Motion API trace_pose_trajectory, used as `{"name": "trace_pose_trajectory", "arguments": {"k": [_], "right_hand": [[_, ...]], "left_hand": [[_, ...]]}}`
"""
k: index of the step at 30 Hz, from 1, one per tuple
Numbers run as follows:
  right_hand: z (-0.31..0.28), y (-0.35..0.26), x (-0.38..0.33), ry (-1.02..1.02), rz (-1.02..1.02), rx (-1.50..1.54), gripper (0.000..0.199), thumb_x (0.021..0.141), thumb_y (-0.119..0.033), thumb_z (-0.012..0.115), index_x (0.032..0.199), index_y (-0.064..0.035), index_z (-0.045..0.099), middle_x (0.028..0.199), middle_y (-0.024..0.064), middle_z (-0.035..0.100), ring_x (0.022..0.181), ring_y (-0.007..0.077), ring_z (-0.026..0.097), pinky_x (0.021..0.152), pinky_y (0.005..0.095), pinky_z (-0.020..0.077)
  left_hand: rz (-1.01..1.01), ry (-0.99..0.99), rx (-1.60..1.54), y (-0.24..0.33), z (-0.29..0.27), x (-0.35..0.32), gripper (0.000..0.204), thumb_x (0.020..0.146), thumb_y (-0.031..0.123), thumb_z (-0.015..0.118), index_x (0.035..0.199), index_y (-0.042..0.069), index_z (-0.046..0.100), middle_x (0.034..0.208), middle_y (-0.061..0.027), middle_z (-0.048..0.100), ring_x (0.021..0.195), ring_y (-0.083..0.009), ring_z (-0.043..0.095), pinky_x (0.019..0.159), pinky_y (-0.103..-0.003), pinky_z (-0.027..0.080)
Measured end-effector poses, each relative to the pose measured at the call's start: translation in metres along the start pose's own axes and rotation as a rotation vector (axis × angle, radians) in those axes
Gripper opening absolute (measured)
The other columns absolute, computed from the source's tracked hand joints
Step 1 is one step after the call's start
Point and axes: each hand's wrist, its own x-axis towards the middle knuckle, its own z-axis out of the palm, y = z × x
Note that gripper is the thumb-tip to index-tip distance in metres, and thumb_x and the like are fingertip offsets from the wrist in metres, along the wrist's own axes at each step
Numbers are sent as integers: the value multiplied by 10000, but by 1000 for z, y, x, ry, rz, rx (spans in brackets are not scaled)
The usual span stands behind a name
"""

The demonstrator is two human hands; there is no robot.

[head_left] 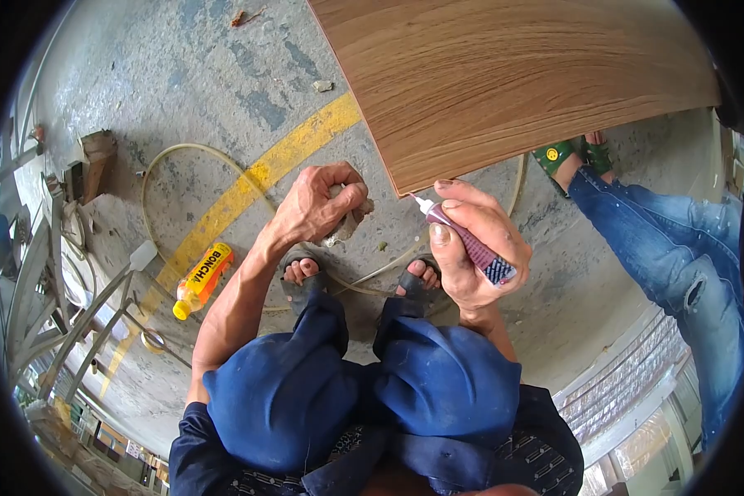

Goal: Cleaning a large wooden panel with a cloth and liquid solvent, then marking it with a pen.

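Note:
A wood-grain board (488,74) reaches in from the top, its near corner pointing down toward me. My right hand (481,240) pinches a small purple tube (471,244) with a white nozzle. The nozzle tip is right by the board's near corner; whether it touches I cannot tell. My left hand (321,202) is closed round a crumpled greyish rag (349,221), left of that corner and apart from the board. Most of the rag is hidden by the fingers.
An orange drink bottle (202,281) with a yellow cap lies left of my feet. A pale hose (161,157) loops over the concrete floor across a yellow stripe (298,147). Metal frames (45,331) crowd the left. At right stands another person in torn jeans (661,248).

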Motion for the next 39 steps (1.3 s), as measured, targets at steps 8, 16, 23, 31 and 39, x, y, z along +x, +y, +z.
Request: {"name": "trace_pose_trajectory", "arguments": {"k": [8,16,23,31,39], "right_hand": [[2,-2,0,-21,-9,-8,229,811,-77,709,967,46,597,844,245,666,788,346,686,674,405,579],[-1,-2,3,-4,-26,-16,223,811,-69,700,970,41,589,833,233,666,771,347,685,671,408,581],[3,-2,1,-9,-16,1,215,813,-62,694,975,38,592,836,244,663,779,344,686,673,408,579],[0,-3,2,-32,-15,-5,225,811,-69,703,970,41,588,820,234,663,776,341,686,677,411,584],[1,-2,1,-12,-19,-4,224,807,-58,701,974,43,591,823,234,663,772,344,683,693,425,584]], "left_hand": [[31,5,40,-3,0,1,217,873,185,546,821,-5,635,754,-61,678,705,-133,639,664,-291,514],[42,-10,4,-4,1,3,194,881,165,538,824,4,631,757,-40,659,711,-114,624,661,-280,510],[43,8,57,-6,0,3,199,887,160,530,826,-1,631,757,-44,664,705,-116,629,648,-280,510],[50,-1,46,-7,3,5,197,891,145,513,828,-4,626,739,-51,666,683,-110,624,623,-271,509],[46,-6,5,-10,2,5,205,884,153,512,837,-8,630,735,-51,667,672,-112,621,630,-271,509]]}}
